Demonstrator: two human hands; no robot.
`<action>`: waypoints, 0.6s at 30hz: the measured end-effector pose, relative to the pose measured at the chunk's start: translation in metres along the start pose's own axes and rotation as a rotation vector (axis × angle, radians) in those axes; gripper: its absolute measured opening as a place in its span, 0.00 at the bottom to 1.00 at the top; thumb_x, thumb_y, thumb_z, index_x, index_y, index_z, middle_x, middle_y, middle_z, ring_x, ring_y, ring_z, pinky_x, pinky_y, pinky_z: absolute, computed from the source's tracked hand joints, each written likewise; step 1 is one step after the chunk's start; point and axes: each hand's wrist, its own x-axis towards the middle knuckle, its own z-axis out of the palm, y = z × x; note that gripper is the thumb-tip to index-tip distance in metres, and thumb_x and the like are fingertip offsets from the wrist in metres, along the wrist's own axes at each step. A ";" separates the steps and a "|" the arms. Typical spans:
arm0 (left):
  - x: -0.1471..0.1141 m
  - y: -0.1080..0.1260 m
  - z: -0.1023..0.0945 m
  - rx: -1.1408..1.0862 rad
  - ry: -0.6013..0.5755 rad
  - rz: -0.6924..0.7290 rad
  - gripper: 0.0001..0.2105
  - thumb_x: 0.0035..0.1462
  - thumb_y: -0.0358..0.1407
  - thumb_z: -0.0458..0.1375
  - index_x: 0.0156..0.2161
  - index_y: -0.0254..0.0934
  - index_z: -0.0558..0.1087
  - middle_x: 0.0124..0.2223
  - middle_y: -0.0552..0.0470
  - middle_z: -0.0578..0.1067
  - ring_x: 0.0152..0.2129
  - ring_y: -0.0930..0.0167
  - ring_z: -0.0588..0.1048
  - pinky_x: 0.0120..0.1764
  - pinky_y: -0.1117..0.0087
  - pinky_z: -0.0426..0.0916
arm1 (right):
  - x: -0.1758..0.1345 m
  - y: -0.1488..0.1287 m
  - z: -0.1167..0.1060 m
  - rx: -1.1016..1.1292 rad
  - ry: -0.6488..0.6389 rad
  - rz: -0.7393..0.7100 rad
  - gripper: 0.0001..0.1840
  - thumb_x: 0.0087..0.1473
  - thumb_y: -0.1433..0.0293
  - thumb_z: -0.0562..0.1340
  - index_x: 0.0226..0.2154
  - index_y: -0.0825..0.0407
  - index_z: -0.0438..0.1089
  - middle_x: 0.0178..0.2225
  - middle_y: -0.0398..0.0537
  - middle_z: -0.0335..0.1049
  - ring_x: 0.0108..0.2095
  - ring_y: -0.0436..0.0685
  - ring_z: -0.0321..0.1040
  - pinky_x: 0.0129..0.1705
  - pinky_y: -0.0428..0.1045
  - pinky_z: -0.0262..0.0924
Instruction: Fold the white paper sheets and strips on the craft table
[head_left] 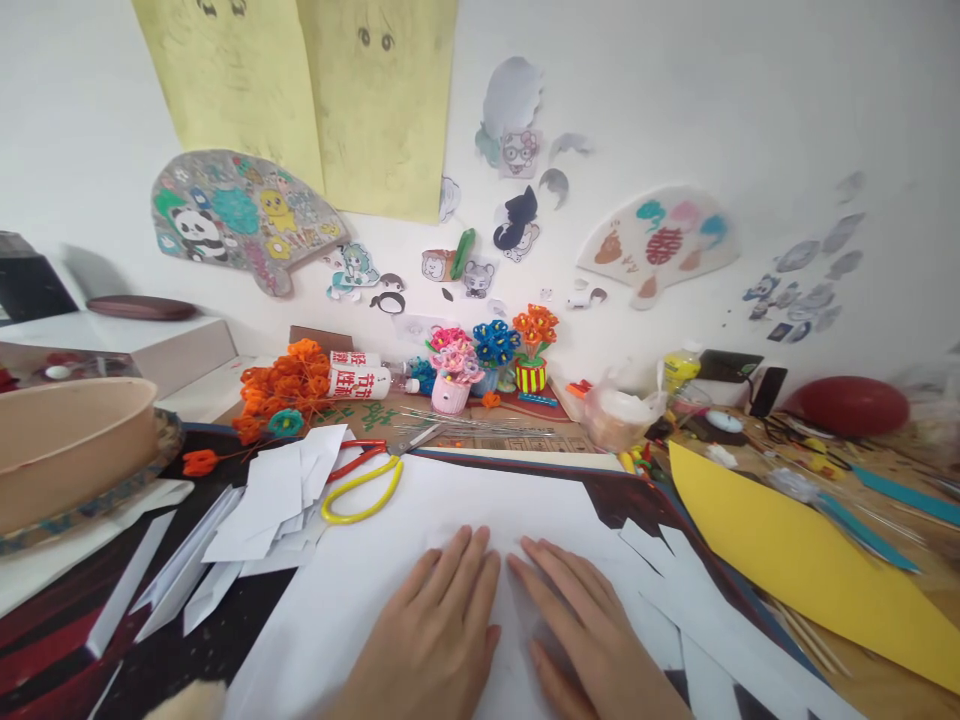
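A large sheet of white paper (315, 610) lies flat in the middle of the table. My left hand (439, 620) rests palm down on it, fingers stretched out and pointing away from me. To its right, my right hand (585, 620) also lies on the paper with its fingers extended and a narrow gap between the two hands. Whether a smaller white piece lies under the fingertips, I cannot tell. Just beyond my left hand, scissors (364, 490) with one yellow and one red handle lie on the sheet's far edge, blades pointing away to the right.
Cut white paper pieces (274, 500) are piled on the left, with paper strips (697, 620) on the right. Yellow card (795, 560) covers part of the right side. Beaded flowers (450, 365) in small pots stand at the back. A beige basin (75, 430) sits far left.
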 end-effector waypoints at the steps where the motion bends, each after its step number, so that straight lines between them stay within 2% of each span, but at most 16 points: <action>1: 0.000 -0.001 0.001 -0.013 -0.024 0.002 0.18 0.63 0.34 0.46 0.54 0.29 0.67 0.56 0.41 0.71 0.52 0.62 0.71 0.46 0.64 0.66 | -0.001 0.000 0.000 0.007 -0.003 0.001 0.24 0.54 0.72 0.54 0.54 0.57 0.65 0.53 0.56 0.68 0.52 0.60 0.66 0.47 0.53 0.66; 5: 0.000 -0.001 0.002 -0.050 -0.055 -0.017 0.18 0.62 0.32 0.47 0.55 0.32 0.67 0.57 0.43 0.70 0.52 0.63 0.71 0.46 0.64 0.68 | -0.003 0.000 -0.002 0.019 -0.011 0.026 0.24 0.55 0.71 0.54 0.55 0.56 0.63 0.53 0.55 0.68 0.51 0.59 0.66 0.48 0.52 0.66; 10: -0.002 -0.001 -0.001 -0.040 -0.086 0.019 0.19 0.59 0.28 0.48 0.54 0.31 0.67 0.56 0.41 0.70 0.52 0.60 0.71 0.46 0.62 0.68 | -0.007 0.003 -0.002 -0.071 0.019 0.149 0.22 0.58 0.67 0.53 0.54 0.59 0.63 0.48 0.57 0.72 0.46 0.60 0.70 0.44 0.54 0.67; 18: -0.002 -0.004 -0.004 -0.101 -0.093 -0.005 0.18 0.64 0.33 0.44 0.54 0.33 0.68 0.57 0.43 0.70 0.53 0.62 0.69 0.48 0.63 0.65 | -0.008 0.001 0.000 -0.116 0.061 0.158 0.20 0.62 0.70 0.48 0.51 0.60 0.65 0.42 0.57 0.75 0.42 0.60 0.72 0.42 0.55 0.66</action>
